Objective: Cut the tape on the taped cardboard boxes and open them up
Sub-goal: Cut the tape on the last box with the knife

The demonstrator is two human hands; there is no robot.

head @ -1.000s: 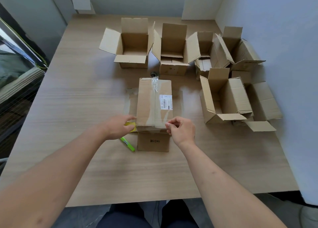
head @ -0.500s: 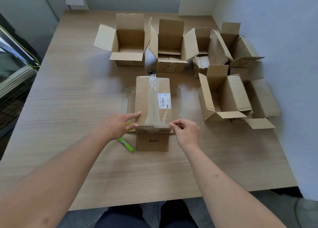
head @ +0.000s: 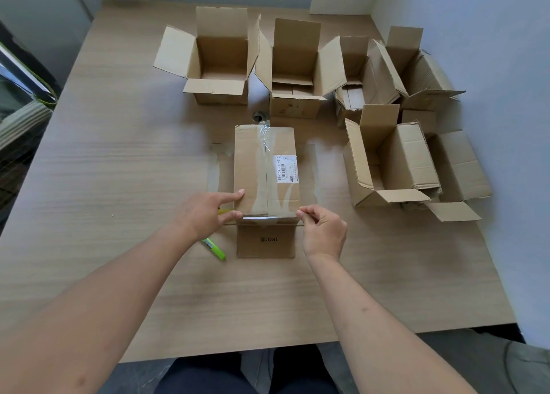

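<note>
Taped cardboard box point(head: 265, 170) at mid-desk, long axis running from the near edge toward the far edge; clear tape point(head: 262, 167) covers its centre seam and white shipping label point(head: 286, 169). Left hand point(head: 205, 212) — fingers straight, pressing the box's near-left top corner, holding nothing. Right hand point(head: 323, 233) — thumb and forefinger pinching a clear tape end at the near-right top corner. A green utility knife point(head: 215, 248) lies on the desk point(head: 119, 185) beside the left wrist. Opened boxes point(head: 297, 69) stand toward the far and right edges. The box is probably light and stiff; the tape thin, clingy, liable to tear — best held close to the corner.
</note>
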